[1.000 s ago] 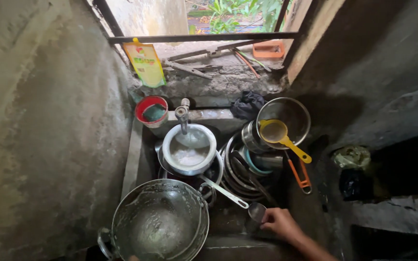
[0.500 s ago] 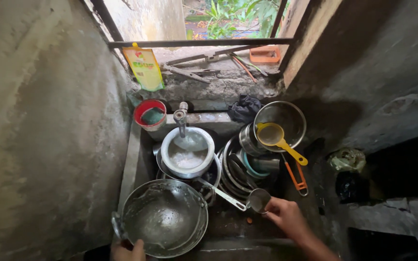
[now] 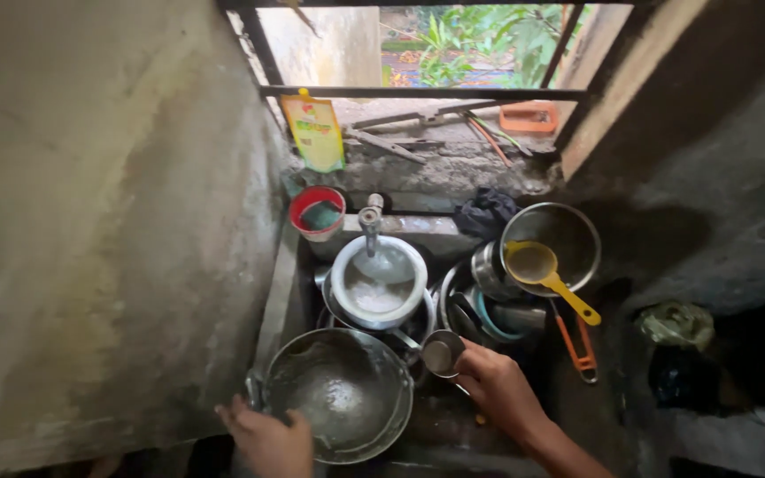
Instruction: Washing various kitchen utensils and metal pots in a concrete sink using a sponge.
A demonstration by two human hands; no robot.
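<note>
Your left hand [image 3: 267, 438] grips the near rim of the large steel wok [image 3: 340, 394] in the sink [image 3: 281, 292]. Your right hand [image 3: 499, 389] is closed on a small steel ladle [image 3: 440, 352], held just right of the wok, below the white-lidded pot [image 3: 378, 283].

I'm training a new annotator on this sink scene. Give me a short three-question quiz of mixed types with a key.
1. True or false: the left hand touches the rim of the large round metal wok.
2. What does the right hand hold?
A. the yellow plastic strainer
B. the small steel cup
C. the red plastic bowl
3. Fill in: the metal tap stands above the white-rimmed ____.

Key: 1 true; 2 B; 3 round pot.
</note>
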